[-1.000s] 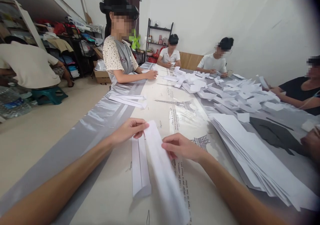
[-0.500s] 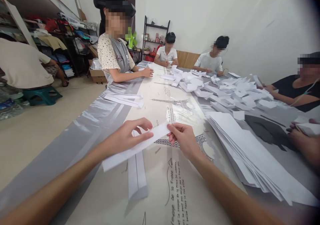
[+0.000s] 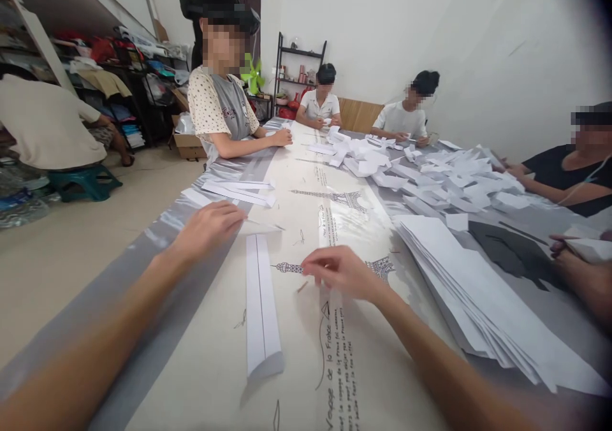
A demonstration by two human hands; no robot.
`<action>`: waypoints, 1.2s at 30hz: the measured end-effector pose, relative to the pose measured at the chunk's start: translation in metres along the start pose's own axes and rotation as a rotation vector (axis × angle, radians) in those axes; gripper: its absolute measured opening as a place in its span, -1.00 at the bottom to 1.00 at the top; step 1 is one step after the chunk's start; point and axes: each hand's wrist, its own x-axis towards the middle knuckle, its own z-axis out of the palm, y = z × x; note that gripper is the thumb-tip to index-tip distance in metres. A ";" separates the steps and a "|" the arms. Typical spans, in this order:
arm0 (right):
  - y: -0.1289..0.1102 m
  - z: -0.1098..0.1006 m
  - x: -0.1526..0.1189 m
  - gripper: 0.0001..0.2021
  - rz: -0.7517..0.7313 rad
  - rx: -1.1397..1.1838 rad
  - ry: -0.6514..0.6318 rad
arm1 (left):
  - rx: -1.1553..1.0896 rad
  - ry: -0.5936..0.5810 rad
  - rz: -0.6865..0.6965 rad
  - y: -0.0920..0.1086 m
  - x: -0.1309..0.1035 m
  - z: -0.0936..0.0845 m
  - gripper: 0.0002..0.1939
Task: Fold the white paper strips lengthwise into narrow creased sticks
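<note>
My left hand [image 3: 210, 229] is over the table's left side, fingers closed on a folded white paper strip [image 3: 262, 226]. The strip sticks out on both sides of the hand, lying near other folded strips [image 3: 239, 192]. My right hand [image 3: 342, 271] hovers above the printed tablecloth, thumb and fingers drawn together in a loose pinch, with no paper visible in them. Between my hands, slightly nearer to me, one folded paper strip [image 3: 262, 310] with a lengthwise slit down its middle lies flat, its near end slightly raised.
A fanned stack of white paper sheets [image 3: 478, 303] lies on the right. Behind it spreads a heap of folded white pieces [image 3: 430, 169]. Several co-workers sit or stand around the table, one person [image 3: 224, 106] close on the left. A cardboard box [image 3: 189, 145] stands on the floor.
My left hand has carried the paper strip leftward and away from me, to beside the other folded strips. My right hand has let go of the strip's end and dropped slightly.
</note>
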 end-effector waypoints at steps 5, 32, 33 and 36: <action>-0.001 0.009 -0.005 -0.80 -0.015 -0.242 -0.339 | 0.095 -0.115 -0.166 -0.033 -0.012 0.009 -0.63; 0.013 -0.063 -0.016 -0.84 0.254 -0.858 -0.019 | 0.056 -0.350 -0.608 -0.022 -0.016 0.049 -0.33; 0.016 -0.071 -0.019 -0.83 0.292 -0.890 0.021 | 0.048 -0.351 -0.611 -0.022 -0.016 0.050 -0.33; 0.019 -0.089 -0.027 -0.76 0.375 -0.963 0.121 | 0.028 -0.358 -0.596 -0.021 -0.015 0.051 -0.38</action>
